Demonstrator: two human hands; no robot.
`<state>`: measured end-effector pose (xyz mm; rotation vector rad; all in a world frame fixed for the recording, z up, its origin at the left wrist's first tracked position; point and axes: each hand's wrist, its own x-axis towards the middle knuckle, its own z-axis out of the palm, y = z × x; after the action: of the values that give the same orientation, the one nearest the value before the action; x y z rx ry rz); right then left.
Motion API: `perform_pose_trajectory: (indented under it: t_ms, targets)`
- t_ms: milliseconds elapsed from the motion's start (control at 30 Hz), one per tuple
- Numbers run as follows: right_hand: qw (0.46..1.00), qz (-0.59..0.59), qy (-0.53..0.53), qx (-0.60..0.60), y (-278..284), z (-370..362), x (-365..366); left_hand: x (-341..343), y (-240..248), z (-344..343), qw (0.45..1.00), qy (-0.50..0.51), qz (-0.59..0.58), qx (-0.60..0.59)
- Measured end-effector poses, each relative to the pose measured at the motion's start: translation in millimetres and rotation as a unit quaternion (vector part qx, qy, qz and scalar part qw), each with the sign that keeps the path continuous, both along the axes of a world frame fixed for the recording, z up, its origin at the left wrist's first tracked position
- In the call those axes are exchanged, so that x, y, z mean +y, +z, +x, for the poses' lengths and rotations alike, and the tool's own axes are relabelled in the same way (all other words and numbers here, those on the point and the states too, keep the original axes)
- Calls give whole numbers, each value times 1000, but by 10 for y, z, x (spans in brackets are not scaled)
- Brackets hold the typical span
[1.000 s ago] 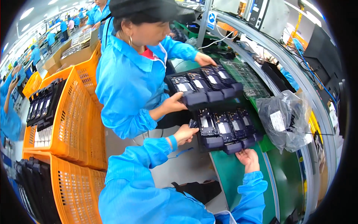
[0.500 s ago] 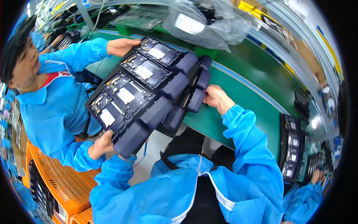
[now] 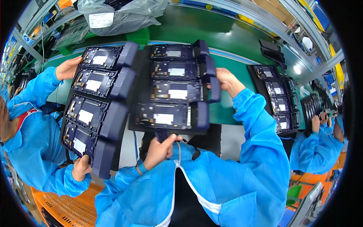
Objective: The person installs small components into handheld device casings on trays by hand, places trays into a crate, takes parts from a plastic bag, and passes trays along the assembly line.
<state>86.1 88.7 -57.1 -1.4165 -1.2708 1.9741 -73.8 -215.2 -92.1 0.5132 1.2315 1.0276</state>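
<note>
In front of me is a black tray [image 3: 140,75] with several dark device housings [image 3: 165,113] in a column, each with a pale rectangle and a bulky end at the right. My right hand [image 3: 227,81] grips the tray's right side, fingers curled beside a housing end. Below the near edge, my left hand [image 3: 160,151] is closed on a small dark piece [image 3: 162,135]; whether it belongs to the tray I cannot tell. To the left, a co-worker's two hands [image 3: 69,68] hold a second, similarly loaded tray [image 3: 124,90], tilted and close beside mine.
A third loaded tray [image 3: 261,89] lies on the green bench [image 3: 228,109] at the right. Behind stands a grey plastic bag [image 3: 128,20]. An orange crate [image 3: 72,204] sits at lower left. Another person [image 3: 315,149] works at the far right.
The two trays overlapped before and now lie side by side. Mine, formerly mostly hidden beneath the co-worker's, now shows its housings. My left hand has come into sight; the view has turned right.
</note>
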Motion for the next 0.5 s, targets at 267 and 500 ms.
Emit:
perform_pose_trajectory:
  t_ms: [267, 500]
  targets:
    - [996, 30, -28, -79, 274, 838, 220, -21, 392, -264, 995, -56, 37, -81]
    - [989, 37, -35, -138, 347, 1127, 284, 99, 467, -184, 992, 41, 84, -81]
